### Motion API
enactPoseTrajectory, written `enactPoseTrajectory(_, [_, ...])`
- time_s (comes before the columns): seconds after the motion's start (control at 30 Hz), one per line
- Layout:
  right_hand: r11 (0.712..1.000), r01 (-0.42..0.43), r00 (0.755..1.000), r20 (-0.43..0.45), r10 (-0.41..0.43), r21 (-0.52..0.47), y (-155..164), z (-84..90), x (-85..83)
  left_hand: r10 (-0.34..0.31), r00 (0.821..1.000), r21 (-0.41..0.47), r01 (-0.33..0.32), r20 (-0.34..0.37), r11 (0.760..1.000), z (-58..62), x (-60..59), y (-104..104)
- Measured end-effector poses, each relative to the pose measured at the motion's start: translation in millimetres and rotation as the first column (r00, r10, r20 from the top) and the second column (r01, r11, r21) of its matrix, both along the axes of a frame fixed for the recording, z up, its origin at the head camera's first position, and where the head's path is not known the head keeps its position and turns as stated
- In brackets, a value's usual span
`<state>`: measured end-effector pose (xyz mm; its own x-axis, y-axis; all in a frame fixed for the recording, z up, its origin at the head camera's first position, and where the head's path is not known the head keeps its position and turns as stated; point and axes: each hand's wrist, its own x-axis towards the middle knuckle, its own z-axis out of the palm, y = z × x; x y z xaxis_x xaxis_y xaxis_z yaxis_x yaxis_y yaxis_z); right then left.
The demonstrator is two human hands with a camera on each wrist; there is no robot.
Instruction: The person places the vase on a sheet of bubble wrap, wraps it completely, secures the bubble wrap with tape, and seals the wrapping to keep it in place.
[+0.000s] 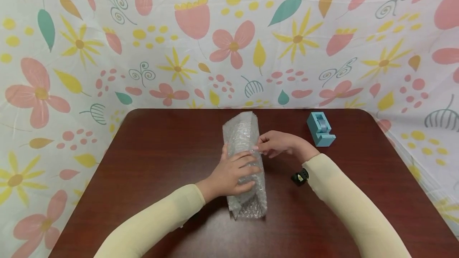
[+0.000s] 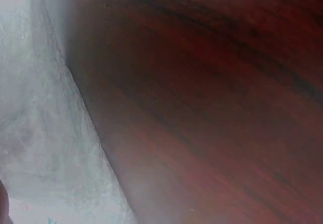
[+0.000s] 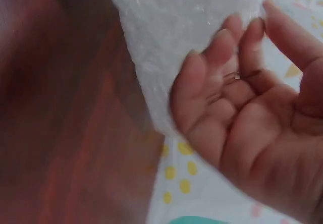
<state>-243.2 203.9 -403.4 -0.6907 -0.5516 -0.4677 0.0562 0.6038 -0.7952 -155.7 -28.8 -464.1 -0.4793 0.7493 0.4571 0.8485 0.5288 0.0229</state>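
Bubble-wrap bundle [image 1: 244,162] lies lengthwise mid-surface [image 1: 161,162]. My left hand [image 1: 233,172] rests flat on top, fingers relaxed, pinning it. My right hand [image 1: 276,143] pinches the wrap's edge w/ fingertips. Best, I judge: keep 1 palm pressing, pull the flap snug. Tape dispenser [image 1: 320,129] sits near, to the right.

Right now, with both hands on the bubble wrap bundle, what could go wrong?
1. The left hand only presses flat on the bubble wrap bundle; if it lifts, the wrap may spring open.
2. The right hand pinches just the wrap's edge with its fingertips, so the edge could slip free.
3. The tape dispenser stands apart on the table, beyond the right hand; reaching for it means letting go of the edge.
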Motion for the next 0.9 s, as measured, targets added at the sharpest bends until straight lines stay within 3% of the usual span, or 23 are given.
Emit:
enactPoseTrajectory(0.13, [0.979,0.058,0.994,0.105,-0.037,-0.198,4,-8.5,0.8,-0.029,1.000,-0.031,0.030,0.002,0.999,3.1,-2.2,0])
enactPoseTrajectory(0.23, [0.961,0.080,0.989,0.142,-0.043,-0.263,2,-13.4,2.4,-0.063,0.998,-0.055,0.063,0.003,0.997,8.5,-4.8,-2])
enactPoseTrajectory(0.4, [0.951,0.105,0.987,0.147,-0.064,-0.291,-2,-22.0,6.1,-0.094,0.996,-0.036,0.094,0.009,0.995,14.1,-9.1,-5])
enactPoseTrajectory(0.57, [0.936,0.147,0.984,0.146,-0.105,-0.319,-3,-27.5,9.5,-0.126,0.992,0.033,0.126,0.018,0.992,7.8,-11.9,-4])
enactPoseTrajectory(0.9, [0.918,0.186,0.977,0.162,-0.136,-0.350,7,-36.7,19.7,-0.093,0.995,0.088,0.090,0.029,0.992,2.1,-7.4,6])
